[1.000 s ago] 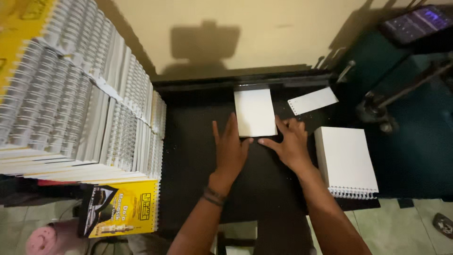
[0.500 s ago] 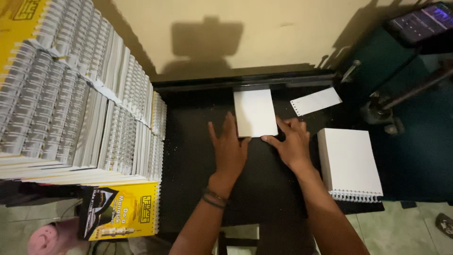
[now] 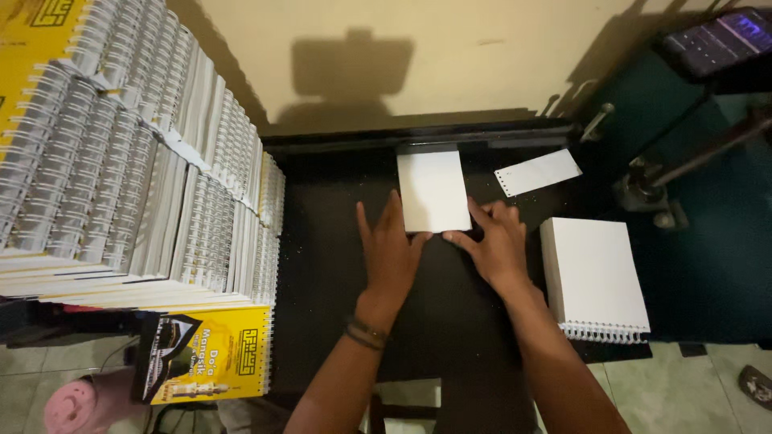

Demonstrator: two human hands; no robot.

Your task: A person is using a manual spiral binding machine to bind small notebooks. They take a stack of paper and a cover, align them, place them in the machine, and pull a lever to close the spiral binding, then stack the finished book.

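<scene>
Both hands lie flat on the black table point(image 3: 450, 321), nearest the viewer. The left hand point(image 3: 390, 253) is spread open, palm down, fingers extended; its fingertips touch the lower left corner of the paper stack point(image 3: 433, 191). It grips nothing. The right hand point(image 3: 494, 245) is likewise open and flat, fingers pointing left, fingertips pressing the stack's lower right edge. Neither hand encloses the stack; both merely push or steady it.

Risks, as judged: with contact at the near edge only, uneven pressure could skew the stack or fan its sheets out of alignment. The far end sits against, or perhaps just under, the dark bar point(image 3: 418, 137) at the back of the table; which cannot be told, and fingers following it in could be caught. The tall books point(image 3: 121, 177), stacked at the left, lean close to the table edge and could slide if jostled.

The stack itself is plain white, rectangular, standing lengthwise away from the viewer, edges square, near the table's middle. No binding shows on it.

Beyond and right lies a loose punched strip point(image 3: 537, 171), apart from the stack. A white bound pad point(image 3: 593, 277) rests at the right edge.
</scene>
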